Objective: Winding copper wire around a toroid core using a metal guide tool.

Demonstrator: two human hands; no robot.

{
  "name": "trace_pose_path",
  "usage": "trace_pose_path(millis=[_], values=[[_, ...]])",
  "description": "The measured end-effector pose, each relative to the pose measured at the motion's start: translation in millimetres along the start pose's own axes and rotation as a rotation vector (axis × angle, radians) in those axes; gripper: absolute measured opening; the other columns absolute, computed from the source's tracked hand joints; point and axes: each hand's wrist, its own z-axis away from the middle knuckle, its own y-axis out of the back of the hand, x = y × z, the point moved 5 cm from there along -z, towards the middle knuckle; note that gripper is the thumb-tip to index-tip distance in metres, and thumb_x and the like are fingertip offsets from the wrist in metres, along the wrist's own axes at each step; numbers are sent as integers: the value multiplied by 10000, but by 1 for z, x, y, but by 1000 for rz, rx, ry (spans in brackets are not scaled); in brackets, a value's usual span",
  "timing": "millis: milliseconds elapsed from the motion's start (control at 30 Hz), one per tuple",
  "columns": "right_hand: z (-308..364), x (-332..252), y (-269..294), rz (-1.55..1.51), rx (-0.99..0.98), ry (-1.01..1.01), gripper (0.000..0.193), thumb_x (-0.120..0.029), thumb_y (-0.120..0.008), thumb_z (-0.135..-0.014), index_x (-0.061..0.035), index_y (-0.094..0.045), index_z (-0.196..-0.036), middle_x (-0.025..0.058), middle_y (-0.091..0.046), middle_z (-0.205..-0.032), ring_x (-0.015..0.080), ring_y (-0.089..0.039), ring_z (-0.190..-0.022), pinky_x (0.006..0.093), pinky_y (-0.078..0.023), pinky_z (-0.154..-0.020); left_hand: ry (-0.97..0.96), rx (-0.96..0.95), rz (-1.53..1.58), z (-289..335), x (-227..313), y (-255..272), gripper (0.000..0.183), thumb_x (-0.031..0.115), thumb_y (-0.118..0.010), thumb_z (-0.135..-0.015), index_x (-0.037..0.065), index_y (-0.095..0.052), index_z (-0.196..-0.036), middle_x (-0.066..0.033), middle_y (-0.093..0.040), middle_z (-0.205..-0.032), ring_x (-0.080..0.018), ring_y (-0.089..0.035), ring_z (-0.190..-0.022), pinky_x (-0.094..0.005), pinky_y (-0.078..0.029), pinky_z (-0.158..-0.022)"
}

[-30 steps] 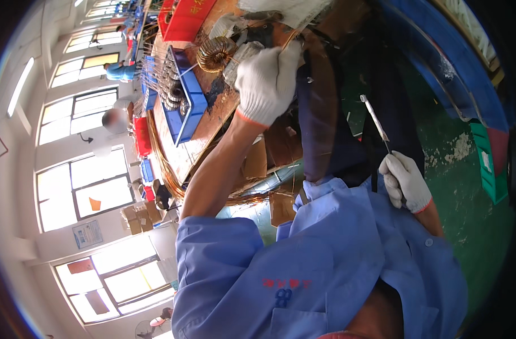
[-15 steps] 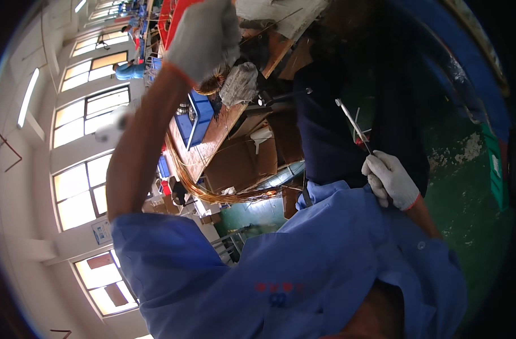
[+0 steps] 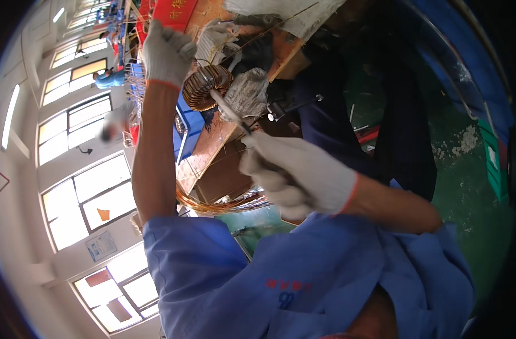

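A ring-shaped coil wound with copper wire [image 3: 200,90] rests at the workbench, beside a crumpled grey-white wrapped bundle [image 3: 247,90]. My right hand [image 3: 303,169], in a white knit glove, is closed round a slim metal hand tool [image 3: 228,107]. The tool's pale far end reaches to the coil's middle; whether it touches is unclear. Just left of and beyond the coil, my gloved left hand [image 3: 168,55] is closed with curled fingers, and what they grip, if anything, is hidden.
A blue bin [image 3: 191,127] stands on the wooden bench [image 3: 212,144], with a red printed sheet or box [image 3: 175,12] farther along. Below hangs a bundle of copper wires [image 3: 224,206]. A small black clamp-like fixture [image 3: 275,108] juts from the bench edge. Green floor [image 3: 461,181] lies right.
My right hand has swung left and up, bringing the tool from beside my leg to the coil. My left hand has come down and left, uncovering more of the coil.
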Motion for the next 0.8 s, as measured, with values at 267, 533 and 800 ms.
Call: trace_pose_path(millis=[267, 533, 800], values=[[-18, 28, 1, -289, -138, -96, 435, -513, -400, -1139, -184, -571, -912, -80, -267, -584, 65, -209, -370, 273, -185, -318, -122, 320, -220, 38, -28, 39, 479, 439, -499, -1111, 58, -575, -829, -81, -563, -679, -207, -538, -576, -370, -522, -593], [173, 63, 81, 70, 26, -168, 441, -454, -473, -1129, -62, -589, -964, -26, -413, -575, 79, -387, -396, 273, -314, -322, -949, -1057, -1714, 191, -57, -131, 523, 522, -816, -791, 81, -736, -1061, -76, -621, -900, -278, -645, -821, -417, -536, -713], [103, 25, 82, 173, -14, -120, 494, -456, -422, -1141, -51, -595, -916, -9, -424, -582, 113, -426, -391, 304, -408, -341, -332, -308, -1100, 11, 0, -150, 552, 513, -502, -1102, 193, -492, -652, 49, -408, -548, -125, -383, -440, -282, -323, -437]])
